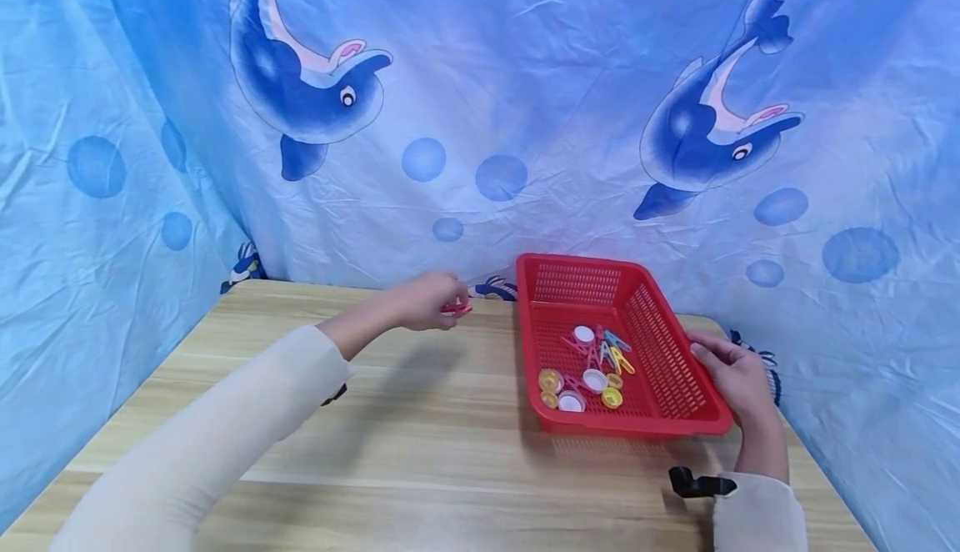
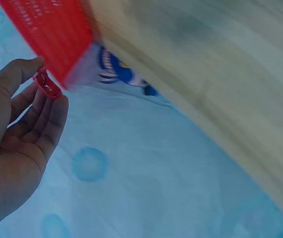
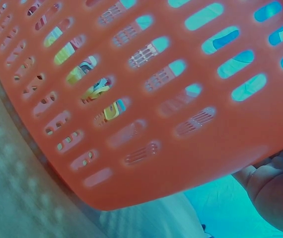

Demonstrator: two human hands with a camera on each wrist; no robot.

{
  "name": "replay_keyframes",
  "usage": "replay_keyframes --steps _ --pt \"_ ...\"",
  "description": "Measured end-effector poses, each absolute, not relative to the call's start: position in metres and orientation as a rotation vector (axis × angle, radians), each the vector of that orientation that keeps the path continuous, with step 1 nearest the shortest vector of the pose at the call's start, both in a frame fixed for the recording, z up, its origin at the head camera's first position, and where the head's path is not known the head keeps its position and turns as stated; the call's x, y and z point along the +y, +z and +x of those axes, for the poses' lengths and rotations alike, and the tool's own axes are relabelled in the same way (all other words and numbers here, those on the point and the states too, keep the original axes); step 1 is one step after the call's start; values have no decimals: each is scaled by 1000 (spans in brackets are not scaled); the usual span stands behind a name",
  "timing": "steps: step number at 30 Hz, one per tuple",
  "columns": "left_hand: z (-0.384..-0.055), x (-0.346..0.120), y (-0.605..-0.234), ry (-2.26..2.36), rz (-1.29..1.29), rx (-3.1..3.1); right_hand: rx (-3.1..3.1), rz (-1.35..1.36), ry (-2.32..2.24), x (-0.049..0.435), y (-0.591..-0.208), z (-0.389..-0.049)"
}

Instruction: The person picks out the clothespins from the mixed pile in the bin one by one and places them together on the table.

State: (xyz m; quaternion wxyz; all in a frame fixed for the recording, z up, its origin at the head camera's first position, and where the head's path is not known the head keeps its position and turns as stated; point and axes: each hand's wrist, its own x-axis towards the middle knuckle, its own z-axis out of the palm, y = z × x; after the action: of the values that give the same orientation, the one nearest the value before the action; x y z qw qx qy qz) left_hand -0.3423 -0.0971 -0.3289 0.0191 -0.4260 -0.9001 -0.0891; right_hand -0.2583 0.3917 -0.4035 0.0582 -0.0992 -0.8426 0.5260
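Note:
My left hand [image 1: 431, 302] pinches a pinkish-red clothespin [image 1: 457, 308] above the back part of the table, left of the basket. In the left wrist view the clothespin [image 2: 47, 85] sits between the thumb and fingertips. On the right, my right hand [image 1: 738, 381] grips the rim of a red plastic basket [image 1: 637, 427] with slotted walls. Inside it lie several clothespins in pink, blue and yellow, among them a yellow clothespin [image 1: 621, 360]. White caps, such as the white cap [image 1: 595, 381], and yellow caps [image 1: 612, 398] lie around them.
A wooden table [image 1: 420, 469] spreads beneath both hands. Behind it and at both sides hangs a blue curtain [image 1: 465, 77] printed with dolphins and bubbles. A black strap end [image 1: 701, 483] sticks out by my right wrist.

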Motion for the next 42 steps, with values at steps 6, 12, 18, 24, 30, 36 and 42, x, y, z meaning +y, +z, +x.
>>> replay_keyframes --steps 6,12,18,24,30,36,42 --pt "-348 -133 -349 -405 -1197 -2869 -2546 -288 1593 393 -404 -257" --pt "-354 -172 -371 -540 -1111 -2873 -2563 -312 1558 392 -406 -258" --pt "-359 -205 -386 -588 -992 -2877 -2553 -353 1563 390 -407 -258" --pt "-359 -238 -396 -654 -787 -2936 -2568 -347 1531 390 -407 -258" --pt "-360 -271 -406 -735 -548 -2941 -2570 -332 1543 391 -406 -259" --pt "-358 -300 -415 -857 -347 -2948 -2574 -330 1526 392 -406 -259" --pt "-357 -322 -423 -880 -250 -2944 -2581 -329 1509 392 -405 -259"
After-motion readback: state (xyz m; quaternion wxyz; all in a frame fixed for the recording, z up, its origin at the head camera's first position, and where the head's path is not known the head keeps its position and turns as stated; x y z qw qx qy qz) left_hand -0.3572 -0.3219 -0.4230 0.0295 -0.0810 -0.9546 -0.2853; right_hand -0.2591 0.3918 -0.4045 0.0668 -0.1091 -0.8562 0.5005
